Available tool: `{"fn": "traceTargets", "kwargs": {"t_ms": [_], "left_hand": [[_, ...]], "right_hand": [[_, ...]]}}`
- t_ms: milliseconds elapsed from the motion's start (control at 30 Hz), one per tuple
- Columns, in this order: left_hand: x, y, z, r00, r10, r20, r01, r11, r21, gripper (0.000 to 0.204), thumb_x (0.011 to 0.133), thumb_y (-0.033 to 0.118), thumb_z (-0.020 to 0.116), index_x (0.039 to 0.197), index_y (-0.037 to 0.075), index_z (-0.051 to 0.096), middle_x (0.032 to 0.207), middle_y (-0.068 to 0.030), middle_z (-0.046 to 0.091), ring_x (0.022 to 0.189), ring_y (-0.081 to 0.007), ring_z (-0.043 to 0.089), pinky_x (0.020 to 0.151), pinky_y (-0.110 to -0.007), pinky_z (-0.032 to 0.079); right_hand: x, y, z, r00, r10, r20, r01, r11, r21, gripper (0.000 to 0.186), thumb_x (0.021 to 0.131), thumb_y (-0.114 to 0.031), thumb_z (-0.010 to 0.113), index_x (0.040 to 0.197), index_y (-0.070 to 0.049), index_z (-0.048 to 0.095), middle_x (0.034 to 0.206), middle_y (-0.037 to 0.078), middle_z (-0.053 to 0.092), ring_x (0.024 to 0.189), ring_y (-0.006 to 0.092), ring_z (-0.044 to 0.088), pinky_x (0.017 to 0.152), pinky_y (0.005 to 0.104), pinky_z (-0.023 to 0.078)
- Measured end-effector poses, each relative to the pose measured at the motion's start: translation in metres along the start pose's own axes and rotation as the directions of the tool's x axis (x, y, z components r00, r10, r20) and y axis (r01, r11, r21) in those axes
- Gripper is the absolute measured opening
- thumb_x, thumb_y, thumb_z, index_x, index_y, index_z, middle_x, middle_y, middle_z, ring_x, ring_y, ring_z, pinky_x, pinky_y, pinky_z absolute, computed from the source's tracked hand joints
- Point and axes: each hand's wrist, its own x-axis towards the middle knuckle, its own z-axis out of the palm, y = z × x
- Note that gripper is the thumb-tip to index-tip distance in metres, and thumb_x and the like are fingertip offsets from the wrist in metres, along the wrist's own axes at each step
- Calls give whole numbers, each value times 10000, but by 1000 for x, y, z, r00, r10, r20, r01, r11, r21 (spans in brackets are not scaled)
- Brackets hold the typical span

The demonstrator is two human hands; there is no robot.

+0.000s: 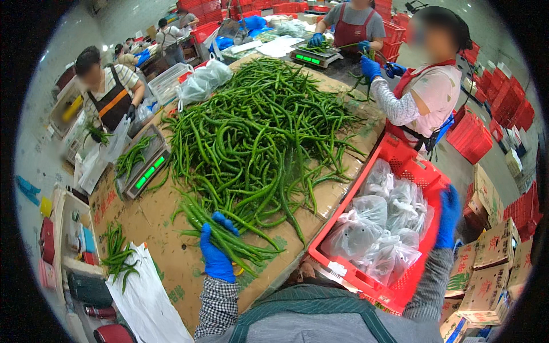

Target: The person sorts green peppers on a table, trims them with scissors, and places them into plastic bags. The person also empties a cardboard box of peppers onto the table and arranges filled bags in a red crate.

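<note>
My left hand, in a blue glove, is closed round a bunch of long green chili peppers at the front of the cardboard-covered table. Just beyond it rises a large heap of the same peppers. To my right, a red plastic crate holds several tied, whitish plastic bags; their contents are hard to make out. My right hand, also gloved in blue, is over the crate's right rim. Motion smears its fingers.
A scale bearing peppers stands at the left, another scale at the far side. A small pepper pile lies near white paper. Co-workers stand at the left, far side and right. Cardboard boxes are stacked at the right.
</note>
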Motion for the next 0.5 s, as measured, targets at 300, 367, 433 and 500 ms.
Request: {"fn": "traceTargets", "kwargs": {"t_ms": [300,367,433,500], "left_hand": [[-79,74,-66,978,209,12,-205,968,-145,451,913,281,517,1276,26,434,979,-48,613,844,-174,583,786,-371,487],[-97,95,-79,959,283,-22,-284,956,-77,454,920,285,504,1286,26,427,990,-51,614,844,-167,582,793,-363,483],[-118,114,-92,929,362,-80,-365,930,-31,466,928,296,489,1302,29,412,1001,-51,620,840,-162,579,795,-347,483],[-132,125,-91,881,442,-171,-451,893,-14,489,929,295,488,1313,10,390,992,-56,630,841,-179,585,784,-335,492]], "right_hand": [[-37,-79,369,784,-42,619,110,991,-72,423,747,-301,732,996,4,578,899,134,625,808,215,593,749,341,474],[-31,-53,407,737,90,669,85,971,-224,413,734,-339,737,892,10,582,817,144,623,749,240,589,710,369,473],[-30,-67,416,695,165,700,-184,982,-48,324,764,-310,718,760,-19,575,691,84,596,614,174,553,597,329,455],[-41,-101,407,579,161,799,-607,740,290,243,815,-266,672,748,-53,577,664,32,578,550,99,511,548,241,426]]}}
